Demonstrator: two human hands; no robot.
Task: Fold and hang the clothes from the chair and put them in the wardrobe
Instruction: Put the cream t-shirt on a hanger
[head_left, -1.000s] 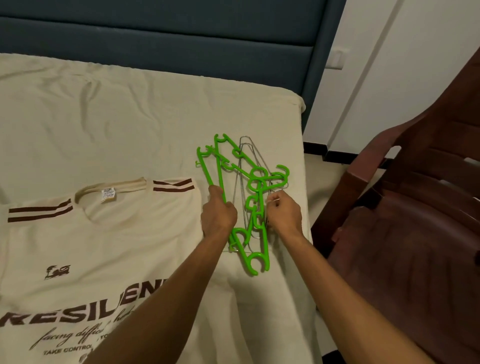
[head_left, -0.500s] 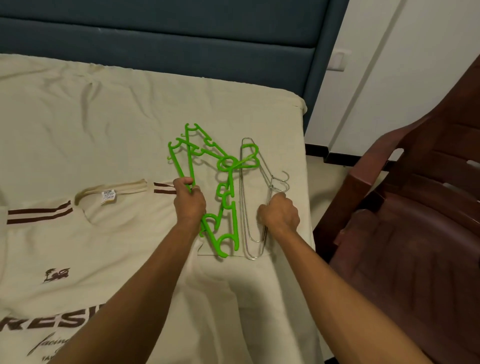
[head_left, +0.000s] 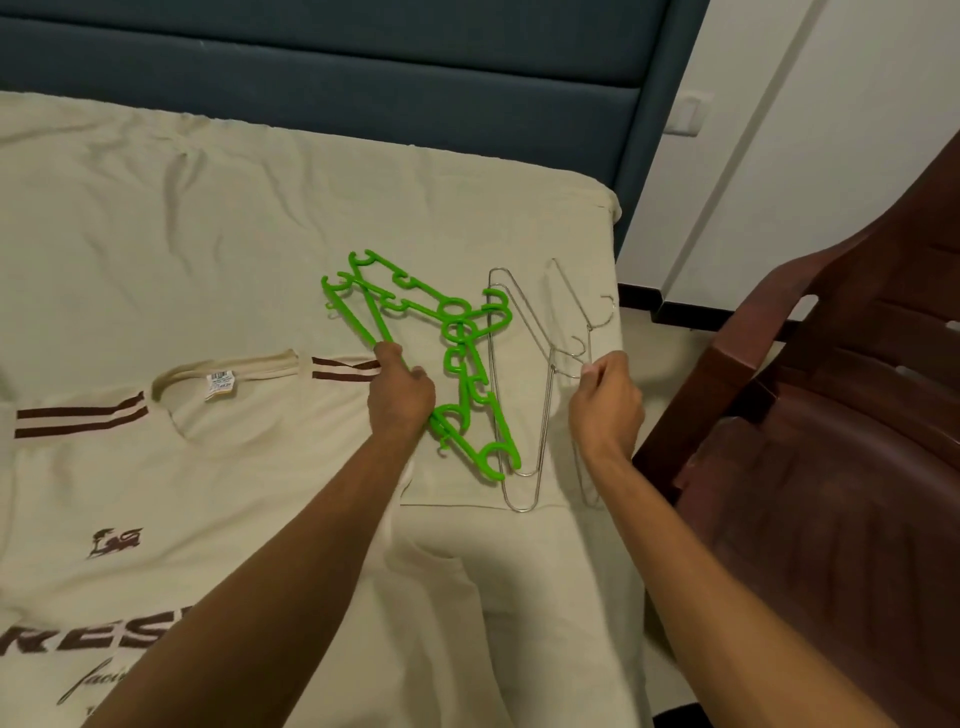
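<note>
A home bedroom; a sheeted bed (head_left: 260, 218) against a padded blue headboard (head_left: 363, 88); white wall.

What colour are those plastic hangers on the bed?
Bright green plastic hangers, seen clearly in the head view.

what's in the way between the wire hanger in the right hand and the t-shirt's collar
The green hangers, held by the left hand, lie on the bed between the wire hanger in the right hand and the t-shirt collar. Another wire hanger lies there too.

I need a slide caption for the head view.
Left hand grips green hangers, right hand pinches wire hangers beside T-shirt.
</note>
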